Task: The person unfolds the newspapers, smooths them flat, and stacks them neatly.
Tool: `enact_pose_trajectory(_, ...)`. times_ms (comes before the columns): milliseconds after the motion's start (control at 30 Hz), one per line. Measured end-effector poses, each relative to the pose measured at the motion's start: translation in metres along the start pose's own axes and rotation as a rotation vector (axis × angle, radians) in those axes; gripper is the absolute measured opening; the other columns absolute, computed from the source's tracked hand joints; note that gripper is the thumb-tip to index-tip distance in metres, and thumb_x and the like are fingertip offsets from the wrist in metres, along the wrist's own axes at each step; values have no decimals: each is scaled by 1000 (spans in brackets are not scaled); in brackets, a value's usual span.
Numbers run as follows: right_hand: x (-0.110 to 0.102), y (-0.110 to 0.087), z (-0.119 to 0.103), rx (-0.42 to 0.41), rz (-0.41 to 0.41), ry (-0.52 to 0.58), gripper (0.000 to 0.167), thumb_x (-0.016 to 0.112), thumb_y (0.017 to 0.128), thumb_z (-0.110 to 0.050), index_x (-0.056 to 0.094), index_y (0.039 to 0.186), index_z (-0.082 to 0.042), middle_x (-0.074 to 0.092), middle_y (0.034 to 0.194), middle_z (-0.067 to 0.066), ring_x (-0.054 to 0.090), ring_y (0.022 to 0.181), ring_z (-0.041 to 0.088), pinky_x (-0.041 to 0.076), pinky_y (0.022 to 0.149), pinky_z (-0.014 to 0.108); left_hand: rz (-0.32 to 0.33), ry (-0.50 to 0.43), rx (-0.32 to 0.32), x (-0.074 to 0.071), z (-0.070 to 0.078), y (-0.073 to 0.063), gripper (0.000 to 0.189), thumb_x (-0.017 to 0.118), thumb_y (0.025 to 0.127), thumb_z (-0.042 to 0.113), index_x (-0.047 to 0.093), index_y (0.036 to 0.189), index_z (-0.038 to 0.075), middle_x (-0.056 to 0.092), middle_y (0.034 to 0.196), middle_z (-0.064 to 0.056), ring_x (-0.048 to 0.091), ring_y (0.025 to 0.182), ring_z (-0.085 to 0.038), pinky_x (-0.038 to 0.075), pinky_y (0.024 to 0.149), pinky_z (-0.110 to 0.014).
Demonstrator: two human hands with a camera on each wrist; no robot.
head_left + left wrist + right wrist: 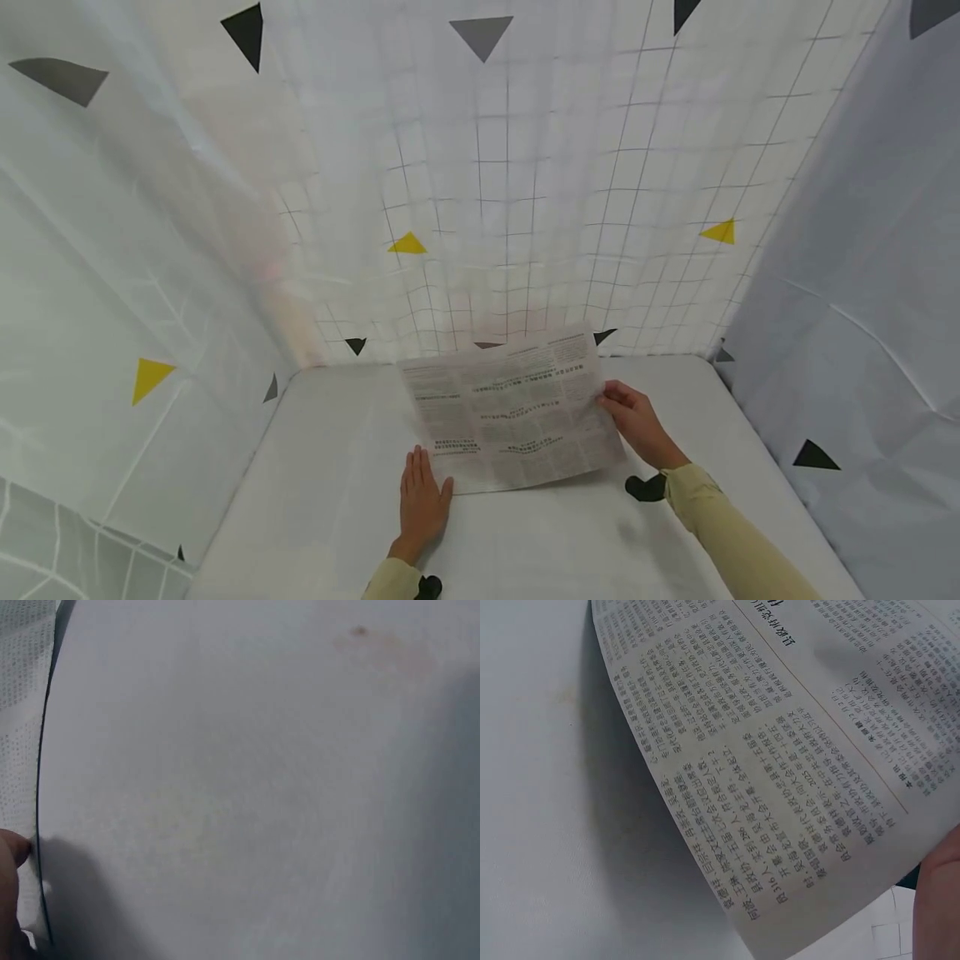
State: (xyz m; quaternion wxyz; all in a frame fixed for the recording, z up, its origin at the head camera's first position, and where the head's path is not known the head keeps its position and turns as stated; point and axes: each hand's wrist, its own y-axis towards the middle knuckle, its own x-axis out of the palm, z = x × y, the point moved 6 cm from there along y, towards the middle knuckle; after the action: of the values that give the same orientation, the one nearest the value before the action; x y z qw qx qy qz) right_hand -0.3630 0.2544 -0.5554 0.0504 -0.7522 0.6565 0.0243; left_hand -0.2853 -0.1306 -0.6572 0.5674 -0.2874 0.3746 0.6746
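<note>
A sheet of newspaper [517, 417], printed with columns of small text, is spread over the white table, its right side raised off the surface. My right hand [637, 425] pinches its right edge between thumb and fingers. At the lower left corner lies my left hand [423, 504], fingers straight and palm down, with the thumb touching the paper's edge. Only a strip of newspaper [19, 712] and the left thumb [9, 862] enter the left wrist view. Close up in the right wrist view, the newspaper [780, 765] curves above the table, part of the right hand [939, 907] beside it.
The white table [315, 500] runs back to a pale sheet wall [555, 208] with grid lines and black, grey and yellow triangles. Similar sheets [847, 317] hang on both sides. Dark wrist straps [645, 488] show near the sleeves.
</note>
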Motion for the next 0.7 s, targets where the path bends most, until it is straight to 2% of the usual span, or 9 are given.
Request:
enact_pose_trajectory(200, -8, -2, 5, 31, 57, 85, 14, 58, 105, -21, 61, 116, -13, 64, 117, -13, 59, 106, 6, 53, 89, 24, 27, -38, 33, 0, -1, 0, 67, 53, 100, 16, 27, 155, -12, 26, 167, -28, 22, 155, -47, 23, 123, -62)
enact_pose_trajectory(300, -12, -5, 9, 32, 72, 111, 8, 55, 106, -18, 61, 110, -16, 60, 116, -14, 55, 106, 4, 51, 89, 21, 58, -62, 63, -4, 0, -2, 60, 51, 98, 9, 34, 152, -12, 32, 164, -28, 26, 153, -49, 26, 120, -65)
enact_pose_trajectory(500, -18, -9, 10, 11, 97, 236, 10, 55, 106, -15, 62, 103, -21, 58, 106, -17, 50, 101, 2, 46, 85, 18, 143, -76, 144, -16, 4, -5, 41, 49, 97, 3, 58, 136, -6, 46, 155, -30, 38, 144, -55, 33, 112, -71)
enact_pose_trajectory(567, -19, -9, 9, -3, 100, 272, 13, 53, 106, -12, 62, 102, -20, 58, 104, -16, 50, 99, 2, 45, 84, 17, 151, -75, 154, -18, 4, -4, 39, 49, 97, 2, 61, 134, -4, 47, 154, -30, 39, 143, -55, 33, 112, -71)
enact_pose_trajectory(700, -21, -10, 8, -17, 102, 323, 23, 47, 106, -5, 65, 104, -21, 58, 107, -16, 49, 101, 3, 45, 86, 18, 123, -59, 161, -17, 2, -3, 37, 50, 98, 3, 63, 132, -4, 46, 155, -30, 37, 145, -55, 32, 113, -71)
